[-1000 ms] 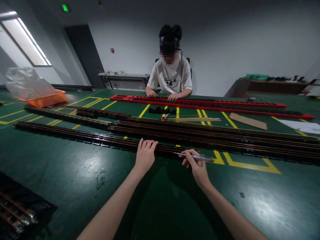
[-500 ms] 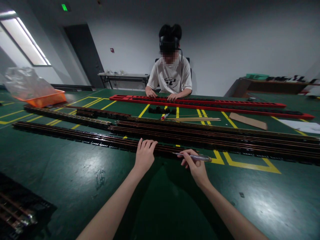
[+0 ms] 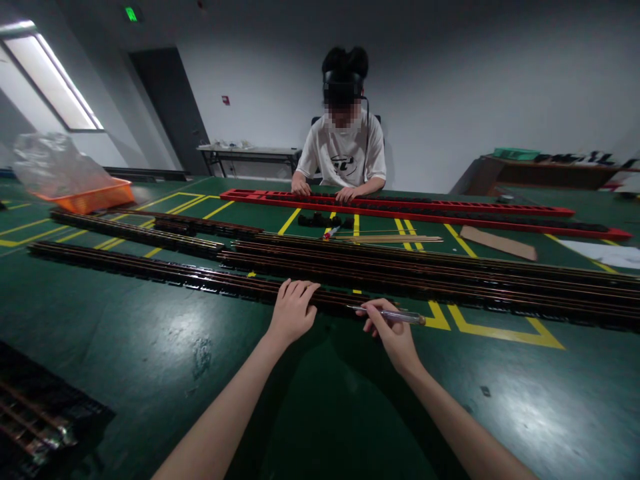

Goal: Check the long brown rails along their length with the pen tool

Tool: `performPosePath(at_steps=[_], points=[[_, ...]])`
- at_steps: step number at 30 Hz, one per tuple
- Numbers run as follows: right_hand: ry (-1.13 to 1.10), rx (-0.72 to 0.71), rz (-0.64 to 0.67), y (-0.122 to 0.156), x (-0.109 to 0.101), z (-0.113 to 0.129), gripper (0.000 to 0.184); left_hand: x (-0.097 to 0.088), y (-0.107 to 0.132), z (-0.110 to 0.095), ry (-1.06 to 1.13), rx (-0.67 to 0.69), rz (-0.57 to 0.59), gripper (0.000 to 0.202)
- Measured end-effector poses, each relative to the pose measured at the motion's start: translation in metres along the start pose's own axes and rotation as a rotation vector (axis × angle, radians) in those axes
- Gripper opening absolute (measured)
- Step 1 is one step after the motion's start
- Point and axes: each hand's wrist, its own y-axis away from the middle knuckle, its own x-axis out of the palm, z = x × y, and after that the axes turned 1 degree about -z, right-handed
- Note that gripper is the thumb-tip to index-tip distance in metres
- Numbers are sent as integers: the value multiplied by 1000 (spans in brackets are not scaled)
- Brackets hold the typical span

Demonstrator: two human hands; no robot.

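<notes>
Several long dark rails with copper strips lie across the green table; the nearest rail (image 3: 165, 275) runs from the left to my hands. My left hand (image 3: 291, 312) rests on this rail with its fingers laid flat over the top. My right hand (image 3: 391, 331) pinches a thin clear-handled screwdriver (image 3: 395, 315), held almost level, its metal tip pointing left at the rail just right of my left hand.
A person in a white T-shirt (image 3: 345, 157) sits opposite with both hands on a long red rail (image 3: 450, 208). An orange crate (image 3: 87, 197) holding a plastic bag stands far left. A cardboard strip (image 3: 497, 243), thin sticks (image 3: 387, 238) and a dark tray (image 3: 35, 417) at bottom left also lie on the table.
My hands have hardly moved; the view shifted slightly, and my left fingers sit a little further over the rail.
</notes>
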Motion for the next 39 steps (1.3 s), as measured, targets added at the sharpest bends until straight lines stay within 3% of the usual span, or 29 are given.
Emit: performPosePath(at_steps=[20, 39], points=[[49, -35, 25, -1, 0, -5, 26, -2, -1, -2, 2, -1, 5, 37], [29, -1, 0, -1, 1, 0, 32, -1, 0, -1, -3, 8, -20, 36]])
